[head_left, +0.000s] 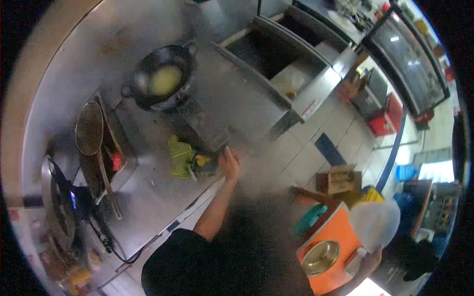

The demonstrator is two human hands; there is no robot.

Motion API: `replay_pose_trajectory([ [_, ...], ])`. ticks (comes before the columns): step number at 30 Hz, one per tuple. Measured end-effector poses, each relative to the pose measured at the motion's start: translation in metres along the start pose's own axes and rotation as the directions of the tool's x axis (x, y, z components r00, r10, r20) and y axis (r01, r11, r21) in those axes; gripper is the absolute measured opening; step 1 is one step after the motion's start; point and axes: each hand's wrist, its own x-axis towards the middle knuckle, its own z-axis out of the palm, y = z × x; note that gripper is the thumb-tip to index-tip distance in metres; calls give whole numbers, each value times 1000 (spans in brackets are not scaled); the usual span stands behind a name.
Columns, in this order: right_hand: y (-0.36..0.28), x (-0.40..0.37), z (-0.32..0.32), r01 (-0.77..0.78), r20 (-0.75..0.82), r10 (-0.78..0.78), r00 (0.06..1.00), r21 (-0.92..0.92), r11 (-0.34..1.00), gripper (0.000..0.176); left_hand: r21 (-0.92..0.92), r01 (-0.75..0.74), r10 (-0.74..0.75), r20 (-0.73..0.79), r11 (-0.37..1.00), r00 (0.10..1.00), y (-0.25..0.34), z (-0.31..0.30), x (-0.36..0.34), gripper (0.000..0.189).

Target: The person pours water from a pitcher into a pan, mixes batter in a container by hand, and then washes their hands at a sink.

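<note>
The black round two-handled wok [165,81], with pale yellow liquid pooled in its bowl, sits on a burner set into the long stainless steel counter [148,197]. Toward the person from the wok, near the counter's front edge, lies a crumpled green plastic bundle [180,158] with a small yellow piece [201,160] against it. The left hand [229,163] rests at that edge, just beside the yellow piece. Its fingers look curled, but I cannot tell whether they grip anything or only touch the steel. Beside the wok, away from the left hand, a round wire-mesh skimmer [90,127] lies on the counter.

Well away from the wok, off the counter and over the tiled floor, the right hand [371,257] is closed around the lower end of a white puffed plastic bag [375,222], holding it up. Just beside it stands an orange square stool [340,232] carrying a round metal bowl [321,257].

Judging by this, the work is at a fetching stage: the bag is carried and the wok waits untended. Bringing the bag to the wok would call for a reach across the counter, clear of the green bundle and the hot rim.
</note>
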Motion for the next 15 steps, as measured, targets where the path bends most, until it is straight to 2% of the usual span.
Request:
replay_pose_trajectory([
  [1,-3,37,21,-227,225,113,968,591,774,29,-35,-2,2,-10,999,1000,2,3,1,26],
  [2,-81,61,34,38,182,-98,978,310,950,30,212,-69,63,36,975,997,4,-1,0,30],
  [3,-152,76,49,318,199,-309,930,-12,948,30,440,-140,110,93,887,990,2,-4,3,34],
  [4,-157,107,86,649,36,-676,736,-322,690,35,414,-134,112,76,900,991,3,-11,5,34],
  [5,-168,136,115,561,28,-562,827,33,827,40,548,-174,86,183,818,979,5,-17,9,37],
  [6,-207,167,137,428,223,-504,834,314,847,44,659,-236,55,284,714,957,5,-14,13,41],
  [7,-277,164,156,593,33,-633,774,313,742,45,641,-233,75,264,732,962,2,-7,12,41],
  [8,-325,182,165,369,332,-531,780,442,818,46,527,-169,145,88,833,986,-4,-2,8,40],
  [9,-372,188,183,534,249,-641,726,383,754,47,389,-131,185,-104,912,977,-10,2,4,39],
  [10,-414,202,197,705,261,-790,555,357,613,45,370,-134,196,-135,919,971,-20,2,6,39],
  [12,-500,203,222,725,339,-802,492,350,593,45,397,-124,151,-37,909,988,-58,-17,23,30],
  [15,-593,211,270,927,254,-946,203,262,269,53,444,-129,82,124,886,989,-97,-44,47,28],
])
